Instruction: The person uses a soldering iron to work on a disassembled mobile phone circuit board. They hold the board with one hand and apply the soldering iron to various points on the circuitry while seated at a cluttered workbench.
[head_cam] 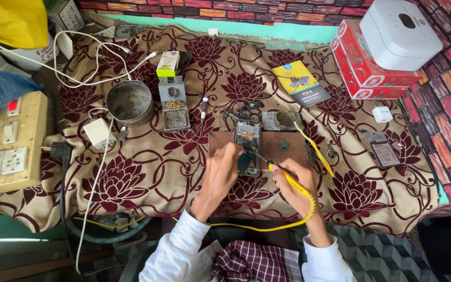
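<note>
Nearest me: white sleeves, checked cloth on my lap, and a yellow cord [267,227] looping below the table edge up to my right wrist. My right hand [294,184] grips the yellow soldering iron [288,179] like a pen, fingers curled and pressed around the handle, tip aimed up-left toward the opened phone [247,146]. My left hand [221,172] rests beside the phone's lower left edge, fingers bent together with the tips at the phone frame; I cannot tell whether they pinch anything. The phone lies back-open on a brown wooden board [277,143] at the middle of the table, lengthwise away from me. A yellow toothbrush [314,149] lies slanted just right of the board, and a loose phone part [383,151] sits well apart further right. Just behind the phone: a small round tin [286,118] and a screwdriver [203,108] with a white handle. To the left, a grey iron stand [174,104] holding brass wool, then a dull metal cup [130,103], and a white charger [98,132] with white cables trailing off. Everything rests on a beige cloth [147,167] with dark red flowers. Far side: a yellow-and-grey booklet [301,83], red boxes [369,73] carrying a white device [400,34]. Far left: a switchboard [6,143] with one red switch.
</note>
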